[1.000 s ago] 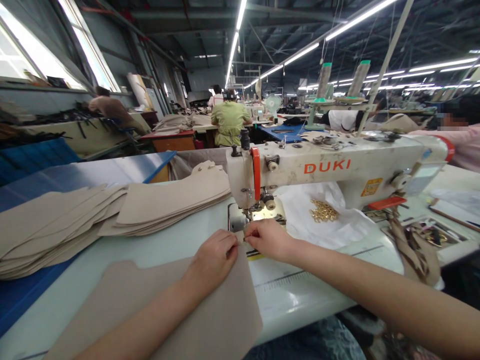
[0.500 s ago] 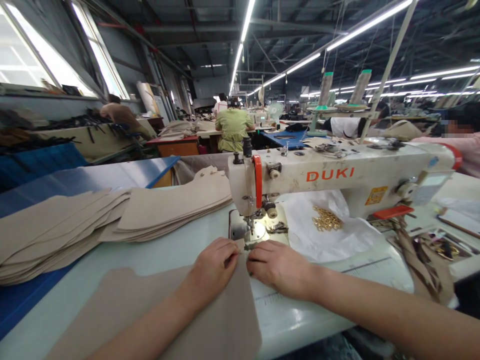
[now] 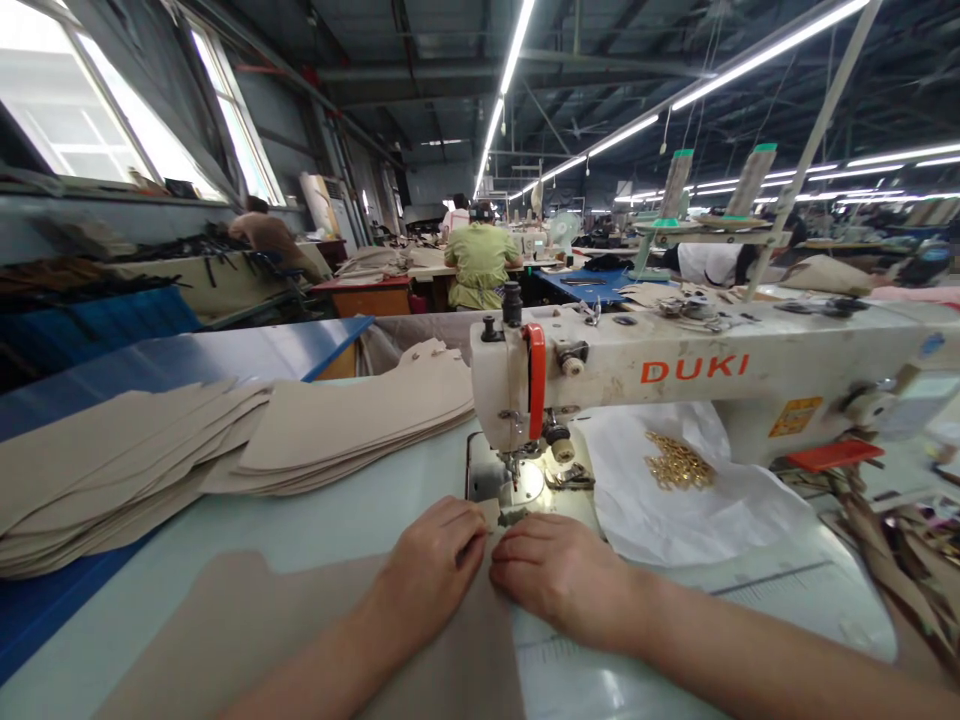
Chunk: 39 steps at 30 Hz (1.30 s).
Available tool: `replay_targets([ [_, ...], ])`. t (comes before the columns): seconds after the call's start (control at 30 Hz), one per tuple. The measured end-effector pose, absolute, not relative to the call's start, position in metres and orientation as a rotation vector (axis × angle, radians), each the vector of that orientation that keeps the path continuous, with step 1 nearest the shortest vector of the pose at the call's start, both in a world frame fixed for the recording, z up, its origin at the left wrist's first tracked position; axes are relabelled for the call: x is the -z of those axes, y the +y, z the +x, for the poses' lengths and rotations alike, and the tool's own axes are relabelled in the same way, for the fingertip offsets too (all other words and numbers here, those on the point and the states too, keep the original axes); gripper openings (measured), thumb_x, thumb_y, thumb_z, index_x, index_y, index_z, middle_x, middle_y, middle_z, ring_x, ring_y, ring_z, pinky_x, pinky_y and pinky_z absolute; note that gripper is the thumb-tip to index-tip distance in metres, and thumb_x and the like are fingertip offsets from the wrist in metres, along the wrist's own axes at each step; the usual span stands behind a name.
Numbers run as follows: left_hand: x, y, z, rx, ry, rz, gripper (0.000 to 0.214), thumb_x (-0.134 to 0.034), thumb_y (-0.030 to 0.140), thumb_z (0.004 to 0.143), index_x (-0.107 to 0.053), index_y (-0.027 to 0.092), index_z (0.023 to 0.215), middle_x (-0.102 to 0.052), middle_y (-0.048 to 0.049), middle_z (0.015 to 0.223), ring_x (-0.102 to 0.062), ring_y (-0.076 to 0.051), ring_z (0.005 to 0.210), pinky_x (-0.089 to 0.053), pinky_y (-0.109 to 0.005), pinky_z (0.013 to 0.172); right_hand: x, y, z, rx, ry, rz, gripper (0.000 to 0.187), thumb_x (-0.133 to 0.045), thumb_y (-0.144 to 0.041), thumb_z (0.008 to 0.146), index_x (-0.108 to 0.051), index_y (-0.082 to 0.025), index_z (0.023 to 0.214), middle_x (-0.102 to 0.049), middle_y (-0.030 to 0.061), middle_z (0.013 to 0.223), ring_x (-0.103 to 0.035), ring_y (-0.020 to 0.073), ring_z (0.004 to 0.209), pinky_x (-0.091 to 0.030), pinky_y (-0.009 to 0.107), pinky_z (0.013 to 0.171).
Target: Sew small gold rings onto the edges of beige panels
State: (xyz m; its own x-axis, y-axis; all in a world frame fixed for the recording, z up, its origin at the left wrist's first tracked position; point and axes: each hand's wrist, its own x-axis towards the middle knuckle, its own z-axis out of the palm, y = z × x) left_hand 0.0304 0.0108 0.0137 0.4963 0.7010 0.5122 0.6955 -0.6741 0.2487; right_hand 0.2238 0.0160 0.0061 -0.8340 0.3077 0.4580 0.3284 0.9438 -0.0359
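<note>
A tan fabric panel (image 3: 247, 630) lies flat on the pale table in front of a white DUKI sewing machine (image 3: 675, 370). My left hand (image 3: 431, 565) rests on the panel's top right corner, fingers curled and pressed down on the cloth. Beside it, my right hand (image 3: 559, 575) lies on the panel's right edge, fingers bent and touching the left hand's fingertips. Both hands sit just below the needle and presser foot (image 3: 514, 495), with the corner of the fabric at the foot.
Stacks of tan cut pieces (image 3: 225, 440) lie to the left on the table. A white sheet with small gold metal parts (image 3: 679, 465) sits under the machine arm. Tan straps (image 3: 892, 545) lie at right. Other workers (image 3: 480, 262) sit at tables further back.
Both hands have slid back toward me from the needle, still together on the fabric corner. The camera has tilted and shifted a little, so the machine sits lower and further right.
</note>
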Motion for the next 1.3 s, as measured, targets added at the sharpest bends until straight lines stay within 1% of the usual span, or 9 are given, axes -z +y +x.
replay_targets([
  [0.27,-0.0136,0.0113,0.0325,-0.983,1.218,2.714,0.020,-0.043,0.013,0.085,-0.058,0.019,0.073,-0.063,-0.0035,0.071,-0.058,-0.016,0.071,-0.050,-0.027,0.064,-0.0079,0.0138,0.2241,-0.001,-2.622,-0.476,0.017,-0.046,-0.019,0.094,-0.062,-0.015,0.090,-0.065,0.0058,0.086,-0.057,0.0165,0.085,-0.044,0.029,0.084],
  [0.73,-0.0120,0.0112,0.0333,-0.990,1.209,2.729,0.019,-0.044,0.013,0.087,-0.057,0.019,0.074,-0.063,-0.0030,0.073,-0.059,-0.016,0.072,-0.049,-0.027,0.066,-0.0100,0.0126,0.2233,-0.005,-2.628,-0.491,0.017,-0.047,-0.020,0.094,-0.062,-0.013,0.089,-0.065,0.0062,0.087,-0.057,0.0180,0.085,-0.044,0.030,0.084],
  [0.93,-0.0123,0.0109,0.0344,-1.025,1.201,2.753,0.020,-0.043,0.012,0.088,-0.057,0.018,0.074,-0.064,-0.0031,0.073,-0.059,-0.016,0.071,-0.050,-0.027,0.065,-0.0080,0.0126,0.2241,-0.014,-2.632,-0.508,0.018,-0.045,-0.021,0.094,-0.061,-0.014,0.090,-0.065,0.0058,0.089,-0.056,0.0176,0.087,-0.044,0.030,0.086],
  [1.3,-0.0095,0.0128,0.0334,-1.060,1.167,2.771,0.019,-0.044,0.012,0.088,-0.058,0.018,0.077,-0.064,-0.0033,0.074,-0.059,-0.016,0.072,-0.050,-0.027,0.066,-0.0084,0.0129,0.2233,0.005,-2.647,-0.508,0.016,-0.048,-0.021,0.093,-0.060,-0.013,0.086,-0.063,0.0048,0.088,-0.054,0.0174,0.085,-0.044,0.030,0.084],
])
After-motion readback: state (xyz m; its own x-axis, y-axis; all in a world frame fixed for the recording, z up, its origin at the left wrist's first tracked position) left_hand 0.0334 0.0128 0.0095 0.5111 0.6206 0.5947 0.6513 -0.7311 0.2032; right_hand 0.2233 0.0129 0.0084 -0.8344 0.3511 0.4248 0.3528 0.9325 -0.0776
